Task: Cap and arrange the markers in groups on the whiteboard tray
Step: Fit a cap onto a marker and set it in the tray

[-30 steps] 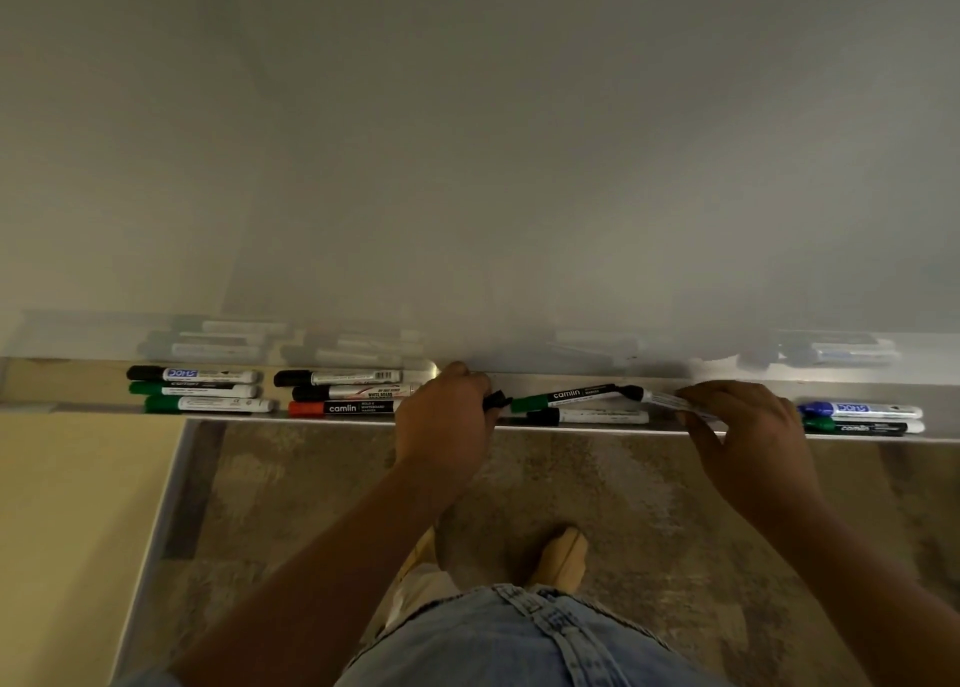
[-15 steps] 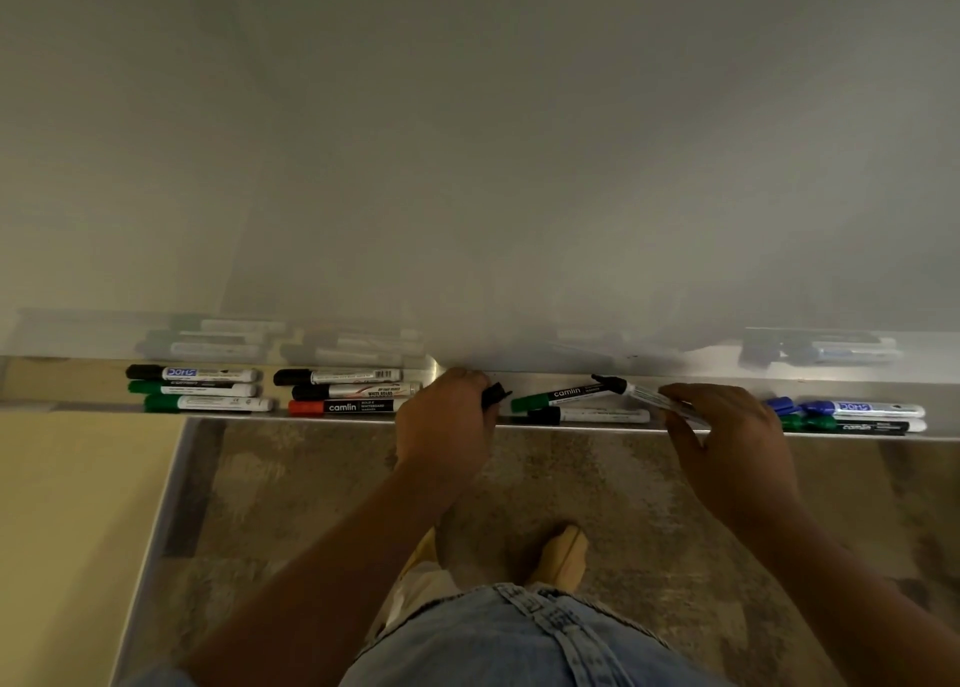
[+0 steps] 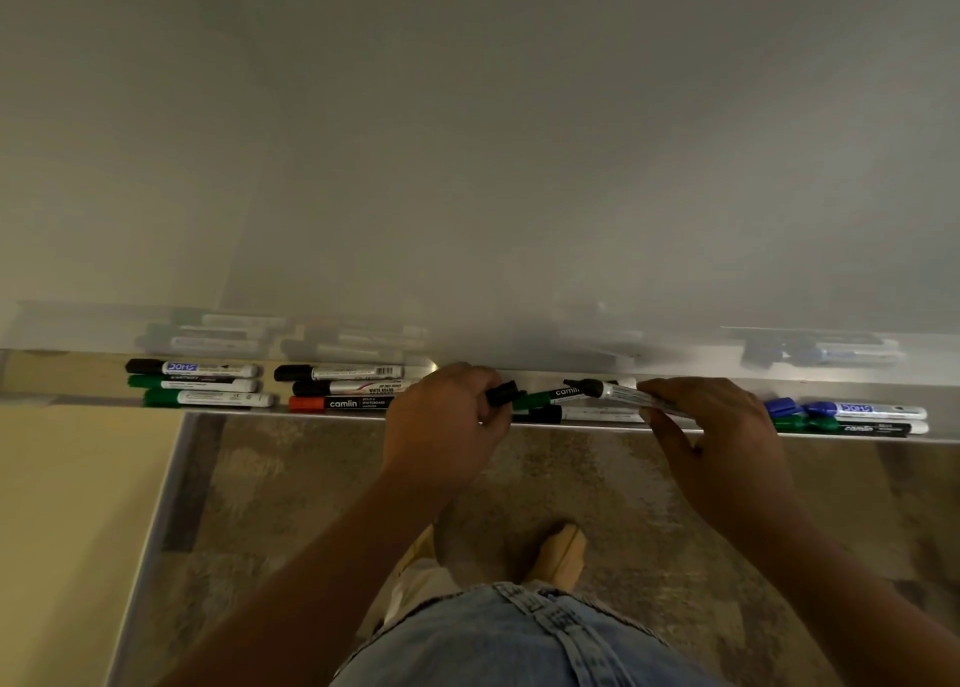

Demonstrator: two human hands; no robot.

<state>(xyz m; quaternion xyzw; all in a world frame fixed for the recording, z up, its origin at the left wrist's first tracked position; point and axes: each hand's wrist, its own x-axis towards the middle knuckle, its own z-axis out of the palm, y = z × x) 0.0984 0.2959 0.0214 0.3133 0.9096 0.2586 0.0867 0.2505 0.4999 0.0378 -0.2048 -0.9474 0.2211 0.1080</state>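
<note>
Left hand point(image 3: 447, 421) pinches a black cap point(image 3: 503, 393) at its fingertips, open end facing right. Right hand point(image 3: 717, 426) grips an open marker point(image 3: 615, 391) by its pale barrel, dark tip pointing left at that cap. Near each other, not yet touching, so this looks like the capping step, with the push-on left to do.

Just under the two hands, a green marker point(image 3: 543, 398) lies at a slant on the tray point(image 3: 857, 438), and a black-capped marker point(image 3: 576, 415) sits along the front lip beside it. These two look unsorted.

Out to the left, a black-and-green trio point(image 3: 197, 384) lies stacked neatly, and next to it a black, black and red trio point(image 3: 343, 388), all capped as far as I can see. Far right, a blue-and-green cluster point(image 3: 852, 417) sits together; whether every one there is capped, I can't tell.

My call: well over halfway. One cap to seat, then the middle markers want a group. Above it all, the whiteboard point(image 3: 467, 167).
</note>
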